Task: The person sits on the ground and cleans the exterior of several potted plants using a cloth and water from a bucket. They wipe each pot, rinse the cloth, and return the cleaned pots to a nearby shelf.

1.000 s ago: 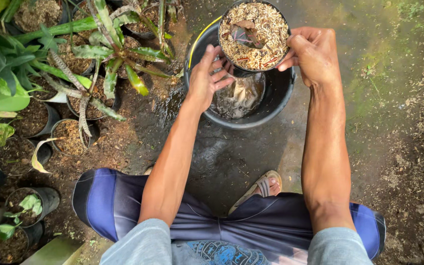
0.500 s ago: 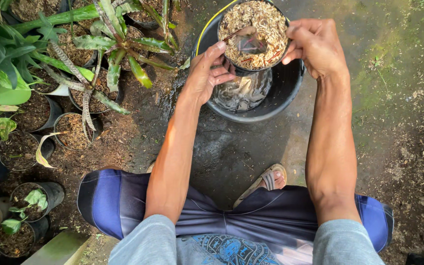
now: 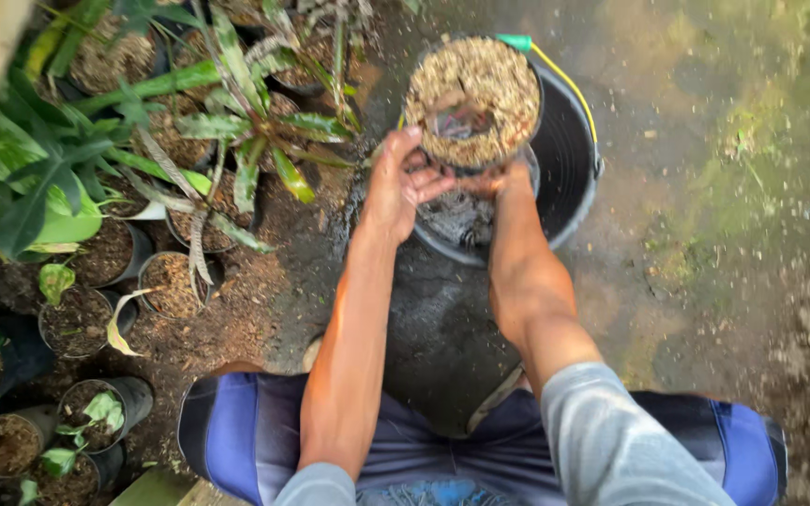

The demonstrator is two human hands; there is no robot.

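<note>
1. Nearest the camera, the person sits low with knees apart in blue shorts (image 3: 236, 440); a grey sleeve (image 3: 611, 440) covers the right upper arm. Both forearms reach forward over wet, dark ground (image 3: 442, 328).
2. At the lower left stand several small dark pots (image 3: 77, 319) of soil, some with young green leaves. A taller plant with long striped leaves (image 3: 236, 122) stands just beyond them.
3. The left hand (image 3: 396, 187) is closed against the left side of a round pot (image 3: 472, 98), the thumb up by the rim and the fingers curled under its lower wall.
4. The right hand (image 3: 503, 183) is turned under the same pot. Only the wrist and heel of the hand show, so the finger spread cannot be told, but it bears on the pot's underside.
5. The pot is held between both hands, raised over the near part of a black bucket (image 3: 569, 159). It is filled to the rim with pale, coarse, chip-like material, with a dark hollow near the middle.
6. The bucket sits on the ground beyond the hands. Its yellow handle with a green grip (image 3: 517, 42) lies along the far rim. What lies in its bottom is blurred.
7. To the right and beyond, the ground is bare and patched with green moss (image 3: 752, 178).
</note>
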